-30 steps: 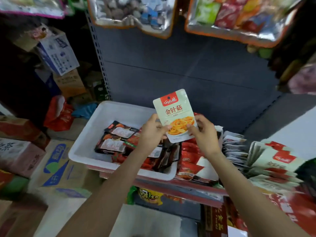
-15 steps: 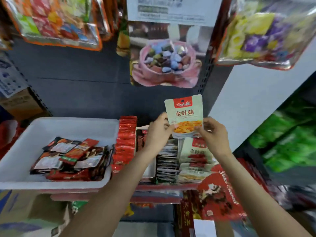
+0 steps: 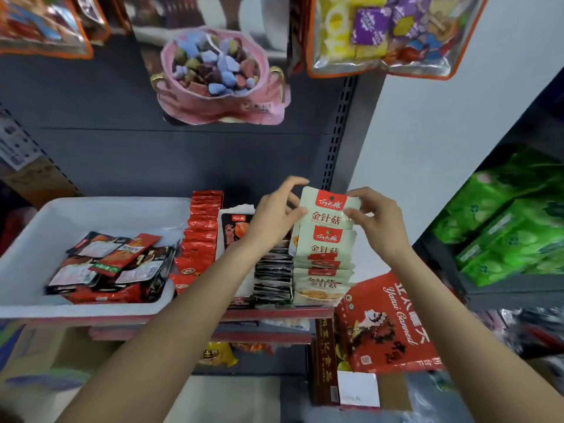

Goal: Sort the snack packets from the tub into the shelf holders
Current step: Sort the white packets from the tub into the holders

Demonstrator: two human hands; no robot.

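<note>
A pale green snack packet [image 3: 328,210] with a red label stands upright at the back of a row of matching pale packets [image 3: 323,264] on the shelf. My left hand [image 3: 274,216] pinches its left edge and my right hand [image 3: 377,222] pinches its top right corner. Left of that row stand a row of black packets [image 3: 273,277] and a row of red packets [image 3: 201,227]. The white tub [image 3: 27,239] sits on the shelf at the left, holding several red and black packets [image 3: 113,267].
Bags of wrapped sweets hang above: a pink one [image 3: 219,77] at centre, a clear orange-edged one [image 3: 387,35] at upper right. A red printed bag [image 3: 387,325] hangs below the shelf edge. Green packs [image 3: 512,236] fill a shelf at the right.
The view swung right from the tub to the packet rows. Both hands carried the pale green packet right and down until it stood behind the matching row.
</note>
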